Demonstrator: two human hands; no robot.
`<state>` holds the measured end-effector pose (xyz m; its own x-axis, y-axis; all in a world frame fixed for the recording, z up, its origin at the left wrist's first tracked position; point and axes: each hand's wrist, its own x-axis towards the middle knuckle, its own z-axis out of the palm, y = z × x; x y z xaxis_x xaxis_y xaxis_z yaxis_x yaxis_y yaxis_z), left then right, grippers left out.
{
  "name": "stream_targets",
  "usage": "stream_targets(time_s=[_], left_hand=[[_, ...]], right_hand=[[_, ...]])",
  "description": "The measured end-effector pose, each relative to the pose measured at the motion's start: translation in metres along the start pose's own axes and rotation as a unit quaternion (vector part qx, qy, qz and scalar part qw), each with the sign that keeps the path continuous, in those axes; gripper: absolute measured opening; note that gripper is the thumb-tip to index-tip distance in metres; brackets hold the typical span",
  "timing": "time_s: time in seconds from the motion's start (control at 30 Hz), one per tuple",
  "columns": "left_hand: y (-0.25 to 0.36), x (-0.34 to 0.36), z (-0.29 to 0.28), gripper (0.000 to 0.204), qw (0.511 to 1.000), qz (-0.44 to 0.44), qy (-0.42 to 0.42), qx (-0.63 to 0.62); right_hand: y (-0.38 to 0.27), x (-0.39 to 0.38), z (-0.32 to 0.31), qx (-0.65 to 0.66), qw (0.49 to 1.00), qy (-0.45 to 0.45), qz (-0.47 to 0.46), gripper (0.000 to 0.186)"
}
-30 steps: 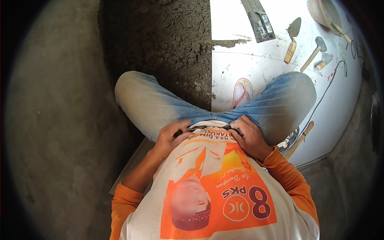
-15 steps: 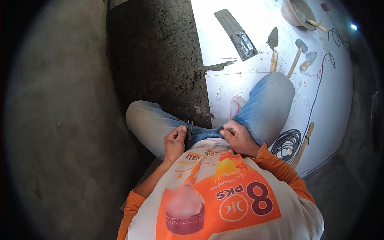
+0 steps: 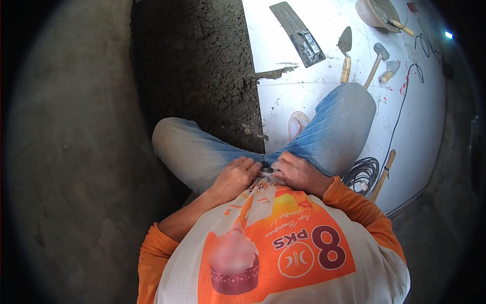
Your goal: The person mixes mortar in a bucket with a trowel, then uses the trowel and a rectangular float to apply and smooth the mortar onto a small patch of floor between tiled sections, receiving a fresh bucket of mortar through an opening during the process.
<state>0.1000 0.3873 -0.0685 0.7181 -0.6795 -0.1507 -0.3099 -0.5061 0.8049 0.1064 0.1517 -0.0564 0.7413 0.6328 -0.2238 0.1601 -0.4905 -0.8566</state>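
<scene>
At my waist, my left hand (image 3: 238, 175) and my right hand (image 3: 294, 171) are close together with fingers curled over the front of my jeans (image 3: 190, 147). A small dark bit of what looks like a belt (image 3: 265, 170) shows in the gap between them; the curled fingers hide the rest. The hem of my printed white and orange shirt (image 3: 304, 253) is bunched just below the fingers. Both knees are bent and spread apart. A sandal (image 3: 298, 124) shows beside the right leg.
Rough grey mortar (image 3: 197, 76) lies ahead, bordering white tiles (image 3: 283, 109). On the tiles are a long plastering float (image 3: 288, 25), a pointing trowel (image 3: 345, 53), a mallet (image 3: 377, 61), a scraper (image 3: 391, 71), a basin (image 3: 372, 14), coiled cable (image 3: 362, 172) and a broom (image 3: 383, 175).
My left hand has moved right and turned palm-down, closing the space to my right hand. The pronged metal piece it held, like a belt buckle, is now hidden. My knees look slightly wider apart.
</scene>
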Motion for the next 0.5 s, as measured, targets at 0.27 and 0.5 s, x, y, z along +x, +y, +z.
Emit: stream_targets(time_s=[0.27,0.5], left_hand=[[0.004,-0.004,-0.001,0.031,0.998,0.003,-0.03,-0.054],[0.001,-0.016,0.013,0.027,0.965,-0.071,0.007,-0.253]], right_hand=[[0.002,0.001,0.004,0.06,0.996,-0.024,-0.054,0.022],[-0.002,0.008,0.0,0.15,0.987,-0.055,-0.001,0.026]])
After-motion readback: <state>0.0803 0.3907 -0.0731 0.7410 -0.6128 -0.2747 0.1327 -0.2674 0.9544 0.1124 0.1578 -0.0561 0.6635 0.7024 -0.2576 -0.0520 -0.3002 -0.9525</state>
